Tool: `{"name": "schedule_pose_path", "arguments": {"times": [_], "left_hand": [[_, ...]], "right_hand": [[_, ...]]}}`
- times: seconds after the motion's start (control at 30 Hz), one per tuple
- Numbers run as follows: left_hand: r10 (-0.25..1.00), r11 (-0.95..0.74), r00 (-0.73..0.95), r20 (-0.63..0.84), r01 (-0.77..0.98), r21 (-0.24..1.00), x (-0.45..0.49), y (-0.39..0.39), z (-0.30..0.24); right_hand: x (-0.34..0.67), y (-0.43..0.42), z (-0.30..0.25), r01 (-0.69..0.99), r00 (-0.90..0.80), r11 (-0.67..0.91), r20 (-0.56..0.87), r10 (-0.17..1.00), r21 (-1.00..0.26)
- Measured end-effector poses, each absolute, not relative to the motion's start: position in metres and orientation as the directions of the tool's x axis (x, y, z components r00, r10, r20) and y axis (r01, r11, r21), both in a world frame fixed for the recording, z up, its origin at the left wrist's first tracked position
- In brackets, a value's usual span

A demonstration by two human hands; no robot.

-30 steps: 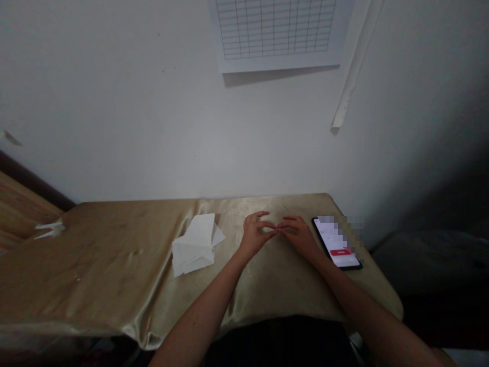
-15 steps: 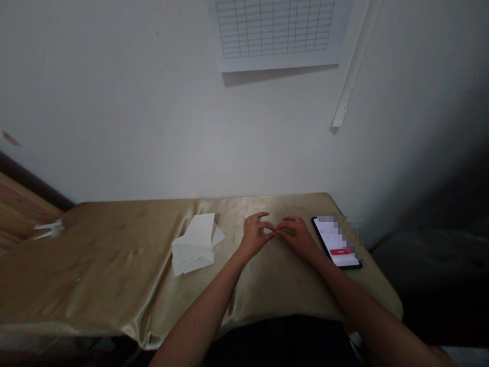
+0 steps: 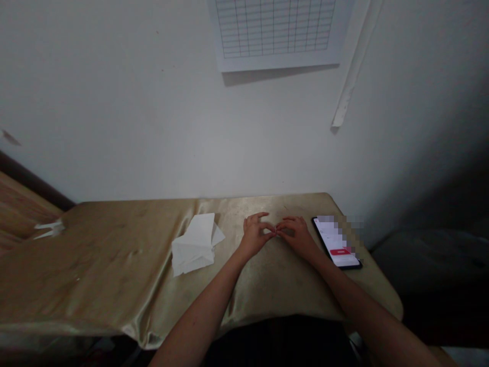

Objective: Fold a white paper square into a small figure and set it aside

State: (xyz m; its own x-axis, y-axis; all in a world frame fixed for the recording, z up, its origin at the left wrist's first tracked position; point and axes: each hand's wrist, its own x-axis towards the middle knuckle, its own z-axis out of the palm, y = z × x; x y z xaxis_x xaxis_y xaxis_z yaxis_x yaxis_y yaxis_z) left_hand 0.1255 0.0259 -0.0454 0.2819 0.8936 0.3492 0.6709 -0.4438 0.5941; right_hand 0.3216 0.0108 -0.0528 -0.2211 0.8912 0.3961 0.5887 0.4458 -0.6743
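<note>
My left hand [image 3: 255, 233] and my right hand [image 3: 298, 234] meet fingertip to fingertip above the table. On each hand the thumb and forefinger are pinched together. Whatever lies between the fingertips, if anything, is too small to make out. Left of my left hand, several overlapping white paper sheets [image 3: 198, 239] lie in a loose pile. A phone [image 3: 331, 239] with a lit screen and a red button on it rests just right of my right hand; part of its screen is pixelated.
A gold satin cloth [image 3: 103, 255] covers the table, which stands against a white wall. A sheet with a printed grid [image 3: 275, 30] hangs on the wall beside a white cable strip [image 3: 351, 76]. White scraps [image 3: 51, 229] lie at the far left.
Almost nothing differs. The fingertips of my right hand have shifted very slightly where they meet the left; the papers and the phone stay in place.
</note>
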Motion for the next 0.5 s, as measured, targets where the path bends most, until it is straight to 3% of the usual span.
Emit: {"name": "schedule_pose_path", "arguments": {"times": [0.5], "left_hand": [[0.885,-0.462,0.33,0.329,0.712,0.53,0.1206,0.0264,-0.0411]], "right_hand": [[0.3187,0.0058,-0.0489,0.608,-0.218,0.401,0.342,0.914,-0.685]]}}
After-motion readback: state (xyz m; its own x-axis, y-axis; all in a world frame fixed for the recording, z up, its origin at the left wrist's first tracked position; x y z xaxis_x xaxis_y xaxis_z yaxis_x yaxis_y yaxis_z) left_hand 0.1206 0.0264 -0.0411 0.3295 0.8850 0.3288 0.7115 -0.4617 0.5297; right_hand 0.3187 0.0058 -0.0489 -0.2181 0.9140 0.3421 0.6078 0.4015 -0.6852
